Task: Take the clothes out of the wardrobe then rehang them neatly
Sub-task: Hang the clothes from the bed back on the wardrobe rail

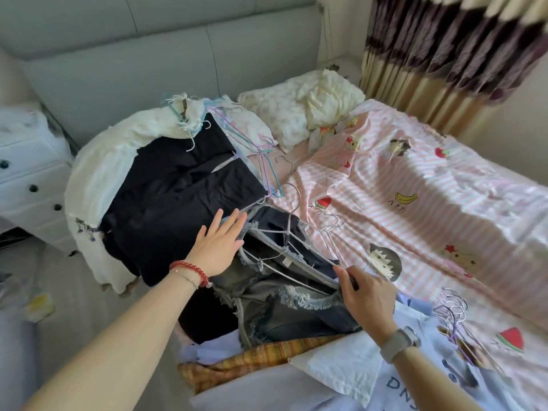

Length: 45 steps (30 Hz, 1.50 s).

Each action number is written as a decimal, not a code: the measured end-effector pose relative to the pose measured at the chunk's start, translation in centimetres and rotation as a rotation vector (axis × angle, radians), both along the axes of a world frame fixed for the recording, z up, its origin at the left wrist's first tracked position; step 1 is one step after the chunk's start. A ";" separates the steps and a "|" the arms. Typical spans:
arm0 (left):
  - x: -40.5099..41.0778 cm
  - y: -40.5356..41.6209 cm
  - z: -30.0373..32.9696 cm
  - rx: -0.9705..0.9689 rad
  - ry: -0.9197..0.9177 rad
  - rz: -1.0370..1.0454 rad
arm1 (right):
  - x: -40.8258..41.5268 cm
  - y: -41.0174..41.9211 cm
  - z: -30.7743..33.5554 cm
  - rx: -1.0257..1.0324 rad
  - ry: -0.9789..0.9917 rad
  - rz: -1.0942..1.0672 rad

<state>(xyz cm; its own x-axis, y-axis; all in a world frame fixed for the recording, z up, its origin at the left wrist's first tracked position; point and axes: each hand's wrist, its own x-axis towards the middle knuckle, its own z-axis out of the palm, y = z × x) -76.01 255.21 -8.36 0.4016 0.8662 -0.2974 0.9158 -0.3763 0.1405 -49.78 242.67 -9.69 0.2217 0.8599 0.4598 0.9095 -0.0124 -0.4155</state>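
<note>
**Clothes piled on the bed**

Left hand (218, 247), fingers spread flat, presses on the black garments (178, 200) stacked at the bed's (444, 203) left edge. Right hand (366, 295) pinches the frayed denim (284, 307) on wire hangers (299, 241), just right of the black stack. Nearer the camera lie a plaid cloth (237, 363) and a white shirt (341, 366). Pillow (296, 108) lies beyond the stack.

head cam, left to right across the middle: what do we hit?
white drawer unit → black garment → left hand → wire hangers → right hand → pink striped bedsheet
</note>
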 end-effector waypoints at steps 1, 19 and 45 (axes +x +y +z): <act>-0.1 0.0 -0.1 -0.030 0.007 0.001 | -0.2 -0.2 0.4 0.008 -0.012 0.001; -2.0 -3.1 6.1 0.195 -0.378 0.104 | 0.0 0.5 3.5 -0.036 -0.028 -0.109; -18.5 -35.8 15.0 0.221 -0.552 0.673 | -24.3 -2.9 11.5 0.173 0.040 0.773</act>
<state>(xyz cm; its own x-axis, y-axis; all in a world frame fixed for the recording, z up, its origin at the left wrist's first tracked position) -94.47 219.36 6.60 -0.1754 0.9844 -0.0106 0.7755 0.1448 0.6145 -74.05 239.80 1.81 -0.3899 0.6942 0.6051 0.6184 0.6843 -0.3865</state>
